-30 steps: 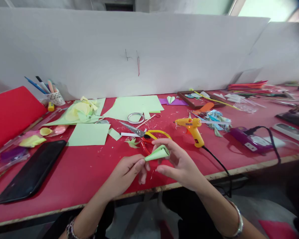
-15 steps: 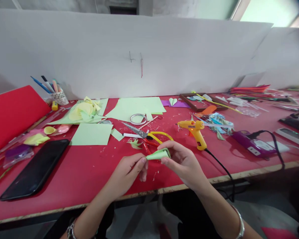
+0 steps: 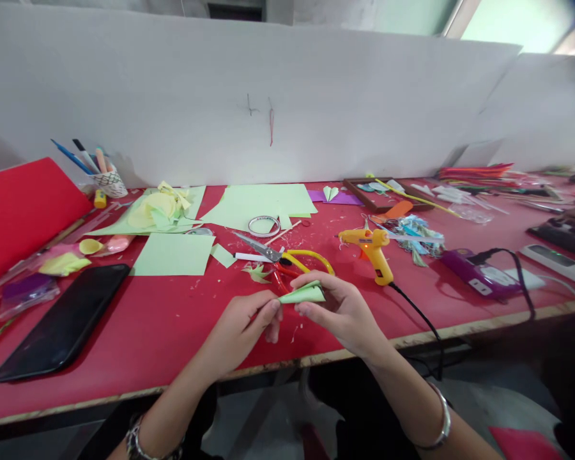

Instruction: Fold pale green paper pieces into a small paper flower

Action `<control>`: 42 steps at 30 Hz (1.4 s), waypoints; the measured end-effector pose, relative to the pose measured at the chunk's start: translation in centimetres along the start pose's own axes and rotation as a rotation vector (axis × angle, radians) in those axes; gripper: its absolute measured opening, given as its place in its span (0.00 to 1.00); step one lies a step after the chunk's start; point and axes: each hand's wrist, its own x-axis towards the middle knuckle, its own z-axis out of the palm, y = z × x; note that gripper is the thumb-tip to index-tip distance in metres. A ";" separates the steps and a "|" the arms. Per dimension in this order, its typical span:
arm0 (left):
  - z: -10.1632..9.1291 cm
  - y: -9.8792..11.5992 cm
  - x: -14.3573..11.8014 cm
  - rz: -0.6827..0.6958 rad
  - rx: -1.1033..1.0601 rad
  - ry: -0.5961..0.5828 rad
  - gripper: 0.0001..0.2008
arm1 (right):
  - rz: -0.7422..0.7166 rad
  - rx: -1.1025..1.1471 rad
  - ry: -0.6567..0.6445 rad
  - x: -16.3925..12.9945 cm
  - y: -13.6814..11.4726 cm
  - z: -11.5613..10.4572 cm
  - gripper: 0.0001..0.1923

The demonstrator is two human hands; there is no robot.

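Head view: one rolled light-green paper cone (image 3: 304,294) lay roughly level above the red table (image 3: 163,332), long axis left-right, tip pointing left. Left hand (image 3: 242,329) pinched the tip with fingers closed; right hand (image 3: 342,310) clasped the wide end. Behind: one yellow glue gun (image 3: 370,246), one pair of yellow-handled scissors (image 3: 280,257).

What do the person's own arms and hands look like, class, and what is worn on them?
Both forearms are bare, with no sleeves or gloves. The left hand has a dark beaded bracelet at its wrist; the right hand has a plain silver bangle. No rings show.
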 end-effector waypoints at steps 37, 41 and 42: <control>1.2 0.5 -0.2 0.072 -0.089 0.297 0.04 | -0.091 -0.062 -0.063 -0.2 0.1 0.2 0.09; 1.2 0.5 -0.2 0.063 -0.114 0.303 0.04 | -0.131 -0.093 -0.068 -0.2 0.0 0.2 0.06; 1.2 0.4 -0.2 0.060 -0.121 0.302 0.04 | -0.139 -0.099 -0.075 -0.2 0.0 0.1 0.06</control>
